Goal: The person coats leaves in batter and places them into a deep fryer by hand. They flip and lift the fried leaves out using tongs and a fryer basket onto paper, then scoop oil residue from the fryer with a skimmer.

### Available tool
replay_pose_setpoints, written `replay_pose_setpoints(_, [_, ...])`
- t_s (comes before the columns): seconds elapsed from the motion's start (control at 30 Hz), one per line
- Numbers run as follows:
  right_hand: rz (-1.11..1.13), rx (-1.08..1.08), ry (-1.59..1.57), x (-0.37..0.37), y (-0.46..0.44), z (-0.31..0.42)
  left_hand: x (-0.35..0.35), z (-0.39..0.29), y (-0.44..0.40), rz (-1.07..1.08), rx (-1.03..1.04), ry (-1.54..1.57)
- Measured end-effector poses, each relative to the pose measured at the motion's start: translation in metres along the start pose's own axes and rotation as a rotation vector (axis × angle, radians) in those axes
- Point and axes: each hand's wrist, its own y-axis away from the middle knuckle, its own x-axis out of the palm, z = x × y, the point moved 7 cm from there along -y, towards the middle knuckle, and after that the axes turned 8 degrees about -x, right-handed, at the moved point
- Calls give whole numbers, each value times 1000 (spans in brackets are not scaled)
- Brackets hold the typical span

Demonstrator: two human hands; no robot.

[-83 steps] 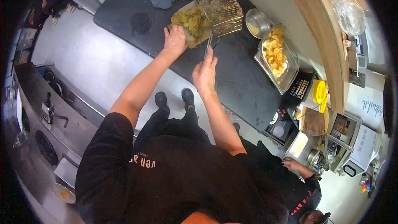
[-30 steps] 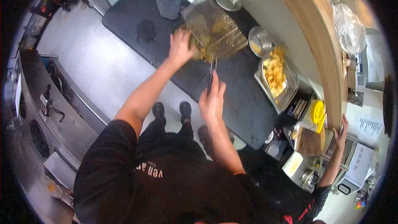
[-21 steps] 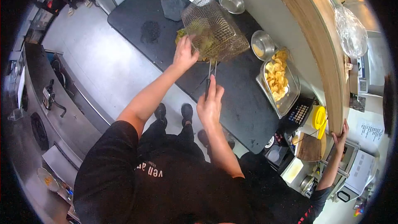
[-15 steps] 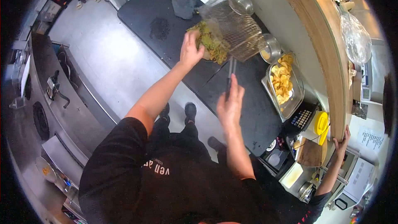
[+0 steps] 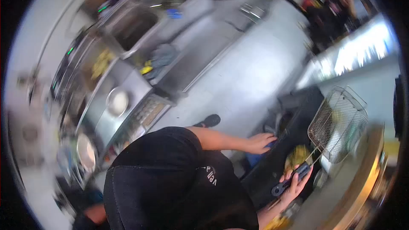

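My right hand (image 5: 295, 186) is closed round the black handle (image 5: 301, 171) of a wire fryer basket (image 5: 324, 133). The basket is raised and tilted above the dark counter (image 5: 260, 184), its mesh largely see-through. Just behind the handle, a heap of greenish-yellow food (image 5: 298, 155) lies on the counter, partly hidden by the handle and my hand. My left hand (image 5: 260, 143) reaches to the counter's edge with fingers stretched out, close to something blue (image 5: 254, 158) whose kind is unclear.
Yellow chips (image 5: 277, 222) show at the bottom edge beside my right forearm. Across the floor (image 5: 251, 72) stands a steel worktop with a white round bowl (image 5: 118, 101). People in dark clothes (image 5: 334, 15) are blurred at upper right. A wooden ledge (image 5: 362, 183) runs along the right.
My view has swung left, blurring the kitchen. My left hand has left the greenish food and moved to the counter edge. My right hand still grips the fryer basket.
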Motion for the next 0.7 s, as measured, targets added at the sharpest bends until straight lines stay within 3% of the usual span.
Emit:
replay_pose_setpoints(0.1, [374, 5, -104, 110, -21, 20, -91, 36, 86, 61, -357, -51])
replay_pose_setpoints(0.27, [959, 95, -7, 344, -15, 48, -220, 32, 218, -372, -450, 21])
replay_pose_setpoints(0.43, [1394, 126, 244, 567, -6, 7, -302, 49, 349, -743, -490, 32])
replay_pose_setpoints(0.57, [1535, 228, 244, 680, 11, -16, -369, 52, 465, -1025, -528, -70])
replay_pose_setpoints(0.7, [1483, 336, 299, 736, 12, -14, -446, -19, 569, -1343, -627, -187])
